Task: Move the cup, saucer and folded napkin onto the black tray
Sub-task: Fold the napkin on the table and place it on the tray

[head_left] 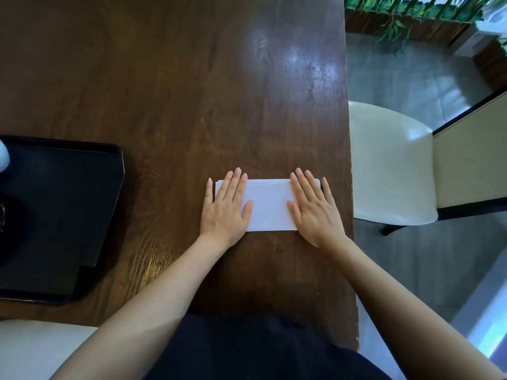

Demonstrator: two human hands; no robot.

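A white folded napkin [270, 205] lies on the dark wooden table [178, 91], near its right edge. My left hand [226, 208] rests flat on the napkin's left end, fingers spread. My right hand [314, 208] lies flat on its right end the same way. Neither hand grips it. The black tray [68, 209] sits on the table at the left, well apart from the napkin. A white rounded object [3, 159] shows at the tray's far left, cut off by the frame edge. I cannot tell whether it is the cup. A dark round shape lies below it on the tray.
A white chair [389, 165] stands right of the table, close to its edge. Grey floor and green plants [411, 15] lie beyond. Another white seat [33, 349] shows at the lower left. Bare wood stretches between tray and napkin.
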